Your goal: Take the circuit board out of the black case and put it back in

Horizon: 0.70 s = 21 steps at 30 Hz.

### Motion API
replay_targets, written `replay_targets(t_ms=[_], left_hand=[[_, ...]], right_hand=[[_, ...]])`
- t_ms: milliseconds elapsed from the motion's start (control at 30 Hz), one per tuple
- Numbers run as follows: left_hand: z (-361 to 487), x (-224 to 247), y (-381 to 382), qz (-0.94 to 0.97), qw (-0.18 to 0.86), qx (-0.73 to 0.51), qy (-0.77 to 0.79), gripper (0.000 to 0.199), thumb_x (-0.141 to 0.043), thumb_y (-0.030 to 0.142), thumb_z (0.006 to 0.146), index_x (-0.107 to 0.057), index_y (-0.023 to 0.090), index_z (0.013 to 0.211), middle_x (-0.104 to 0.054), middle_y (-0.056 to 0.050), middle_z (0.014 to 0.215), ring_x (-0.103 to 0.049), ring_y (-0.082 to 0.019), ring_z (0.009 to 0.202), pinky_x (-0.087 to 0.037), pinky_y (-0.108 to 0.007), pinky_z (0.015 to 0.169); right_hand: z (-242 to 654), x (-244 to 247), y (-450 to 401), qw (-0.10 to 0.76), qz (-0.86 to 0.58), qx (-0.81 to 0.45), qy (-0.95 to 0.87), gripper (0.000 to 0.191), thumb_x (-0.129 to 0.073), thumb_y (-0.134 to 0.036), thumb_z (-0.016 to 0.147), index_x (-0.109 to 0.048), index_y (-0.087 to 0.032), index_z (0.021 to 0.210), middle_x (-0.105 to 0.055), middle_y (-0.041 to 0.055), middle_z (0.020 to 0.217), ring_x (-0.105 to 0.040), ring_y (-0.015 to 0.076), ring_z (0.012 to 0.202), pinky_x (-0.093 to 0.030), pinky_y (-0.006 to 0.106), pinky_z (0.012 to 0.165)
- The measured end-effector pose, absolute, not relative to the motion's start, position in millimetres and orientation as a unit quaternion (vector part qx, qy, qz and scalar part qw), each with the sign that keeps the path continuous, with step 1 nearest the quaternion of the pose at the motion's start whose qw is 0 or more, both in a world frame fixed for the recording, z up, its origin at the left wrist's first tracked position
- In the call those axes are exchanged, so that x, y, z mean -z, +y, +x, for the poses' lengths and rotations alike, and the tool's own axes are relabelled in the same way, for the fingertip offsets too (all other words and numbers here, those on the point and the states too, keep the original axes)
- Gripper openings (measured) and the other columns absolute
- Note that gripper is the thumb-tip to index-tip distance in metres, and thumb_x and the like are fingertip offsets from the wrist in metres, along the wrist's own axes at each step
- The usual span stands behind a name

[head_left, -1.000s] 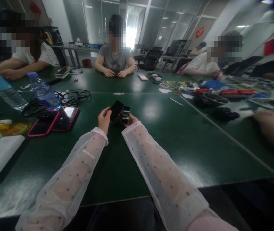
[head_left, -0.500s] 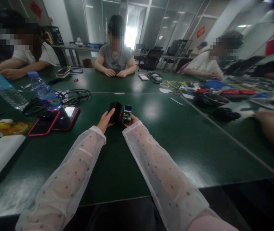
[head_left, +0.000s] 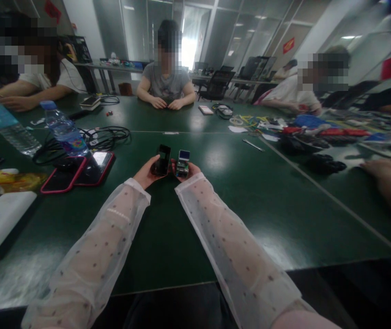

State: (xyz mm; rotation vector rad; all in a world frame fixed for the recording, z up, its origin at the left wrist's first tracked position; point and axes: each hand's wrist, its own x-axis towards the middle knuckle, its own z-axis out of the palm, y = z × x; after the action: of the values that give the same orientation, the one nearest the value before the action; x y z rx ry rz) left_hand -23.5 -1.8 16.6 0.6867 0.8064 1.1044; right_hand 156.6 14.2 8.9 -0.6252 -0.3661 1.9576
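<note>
My left hand (head_left: 149, 172) is closed round a black rectangular case (head_left: 164, 160), its thumb at the left side. The case stands tilted, with an opening or glossy face showing a lighter patch toward me. Just to its right, my right hand (head_left: 194, 171) grips a small circuit board (head_left: 182, 168) with a little display screen (head_left: 184, 156) at its top end. A narrow gap separates the case from the board. Both are held above the green table (head_left: 168, 219). The fingers behind each thing are mostly hidden.
To the left are two red-edged phones (head_left: 95, 169), plastic bottles (head_left: 65, 132), black cables (head_left: 113, 135) and a white power bank (head_left: 3, 224). At the right lie a metal tool (head_left: 253, 145) and heaped wires and parts (head_left: 305, 130). Another person's hand (head_left: 389, 180) rests at the right edge.
My left hand has turned the black case, so a different face with a lighter patch now shows toward me. The board in my right hand has hardly moved.
</note>
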Motion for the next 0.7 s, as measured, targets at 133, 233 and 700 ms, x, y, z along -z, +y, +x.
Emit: replay_targets(t_ms=[133,233,700], left_hand=[[-25.4,-15.4,0.2,0.285,0.725,-0.513,0.362,0.033,-0.066,0.044,0.081,-0.064,0.017,0.101,-0.070,-0.012,0.103,-0.067,-0.024,0.098,-0.056,-0.038,0.085],[-26.6,-16.0,0.0,0.274,0.725,-0.515,0.365,0.034,-0.066,0.045,0.081,-0.064,0.017,0.100,-0.070,-0.013,0.102,-0.067,-0.025,0.100,-0.056,-0.040,0.086],[-26.6,-18.5,-0.1,0.265,0.737,-0.502,0.366,0.036,-0.061,0.043,0.086,-0.061,0.014,0.107,-0.070,-0.015,0.100,-0.068,-0.025,0.096,-0.057,-0.039,0.084]], right_hand=[[155.9,-13.2,13.3,0.497,-0.263,-0.809,-0.170,0.036,-0.027,-0.023,0.094,-0.054,-0.009,0.113,-0.074,0.0107,0.085,-0.070,0.0176,0.073,-0.060,0.029,0.062],[156.2,-14.6,11.7,0.497,-0.259,-0.809,-0.179,0.040,-0.022,-0.024,0.094,-0.054,-0.010,0.113,-0.074,0.0104,0.085,-0.069,0.0174,0.071,-0.059,0.029,0.061],[165.2,-12.1,11.9,0.473,-0.205,-0.838,-0.179,0.043,-0.024,-0.029,0.092,-0.055,-0.012,0.117,-0.069,0.0068,0.070,-0.062,0.0139,0.056,-0.054,0.024,0.052]])
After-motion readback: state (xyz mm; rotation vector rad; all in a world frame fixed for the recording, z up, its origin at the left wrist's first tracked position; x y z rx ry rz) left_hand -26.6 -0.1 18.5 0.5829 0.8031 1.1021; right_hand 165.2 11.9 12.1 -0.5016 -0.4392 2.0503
